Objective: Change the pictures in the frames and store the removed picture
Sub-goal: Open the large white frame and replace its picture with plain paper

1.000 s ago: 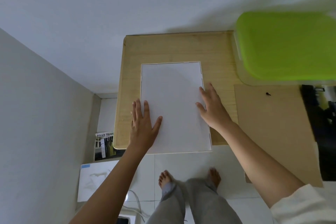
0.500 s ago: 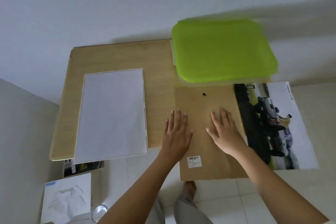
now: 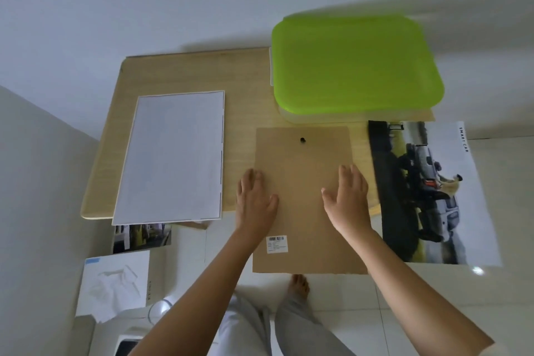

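Note:
A brown backing board (image 3: 303,159) with a black hook and a barcode sticker lies on the wooden table (image 3: 190,72), hanging over the near edge. My left hand (image 3: 254,202) rests on its left edge, fingers bent at the edge. My right hand (image 3: 346,196) lies flat on its right side, fingers spread. A white frame (image 3: 173,156) with a white sheet lies face down at the table's left. A car poster (image 3: 427,191) lies to the right of the board.
A clear box with a green lid (image 3: 352,66) stands at the back right of the table. Another picture (image 3: 141,237) shows below the frame. A white box (image 3: 115,283) sits at the lower left. My feet stand on the tiled floor (image 3: 404,298).
Both hands left the white frame and moved right onto the brown board. The view swung right, bringing the car poster into sight. The hands have since spread toward the board's side edges.

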Action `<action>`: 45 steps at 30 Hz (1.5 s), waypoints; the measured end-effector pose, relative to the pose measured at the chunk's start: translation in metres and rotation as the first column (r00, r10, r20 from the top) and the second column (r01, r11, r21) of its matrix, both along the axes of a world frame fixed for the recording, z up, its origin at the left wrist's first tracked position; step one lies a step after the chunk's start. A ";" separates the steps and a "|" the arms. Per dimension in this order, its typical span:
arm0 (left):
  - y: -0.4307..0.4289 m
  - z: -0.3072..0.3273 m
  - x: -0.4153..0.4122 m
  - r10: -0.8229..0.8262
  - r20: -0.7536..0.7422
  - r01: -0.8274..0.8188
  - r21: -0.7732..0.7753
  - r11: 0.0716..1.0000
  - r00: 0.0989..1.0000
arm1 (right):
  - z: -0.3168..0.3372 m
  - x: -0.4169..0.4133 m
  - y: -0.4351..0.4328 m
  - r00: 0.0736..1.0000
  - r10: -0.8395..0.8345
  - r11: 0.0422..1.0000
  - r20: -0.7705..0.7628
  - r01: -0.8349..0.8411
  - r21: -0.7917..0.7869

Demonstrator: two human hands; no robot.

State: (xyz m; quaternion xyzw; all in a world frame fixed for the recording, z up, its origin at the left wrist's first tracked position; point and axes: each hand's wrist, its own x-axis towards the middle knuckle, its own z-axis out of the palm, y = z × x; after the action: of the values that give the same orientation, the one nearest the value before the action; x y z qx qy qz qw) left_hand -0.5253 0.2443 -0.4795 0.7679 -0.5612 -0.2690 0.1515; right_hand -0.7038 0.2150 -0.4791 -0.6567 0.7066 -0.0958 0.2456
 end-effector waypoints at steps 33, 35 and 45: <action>-0.001 0.038 0.211 0.482 -0.829 -0.570 0.259 0.780 0.283 | 0.027 0.166 -0.031 0.669 -0.342 0.937 0.660 0.295 0.186; -0.010 0.035 0.233 0.485 -0.830 -0.586 0.254 0.769 0.277 | 0.026 0.192 -0.040 0.670 -0.333 0.938 0.663 0.304 0.165; -0.060 0.015 0.292 0.465 -0.571 -0.522 0.072 0.850 0.677 | 0.014 0.261 -0.079 0.717 -0.353 0.917 0.602 0.392 0.070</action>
State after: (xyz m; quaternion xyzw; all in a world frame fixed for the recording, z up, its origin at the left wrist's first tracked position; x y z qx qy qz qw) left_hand -0.2330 0.1842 -0.4640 0.7662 -0.2739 -0.4065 0.4156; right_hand -0.4429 0.1359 -0.4654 -0.4431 0.7052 -0.3691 0.4125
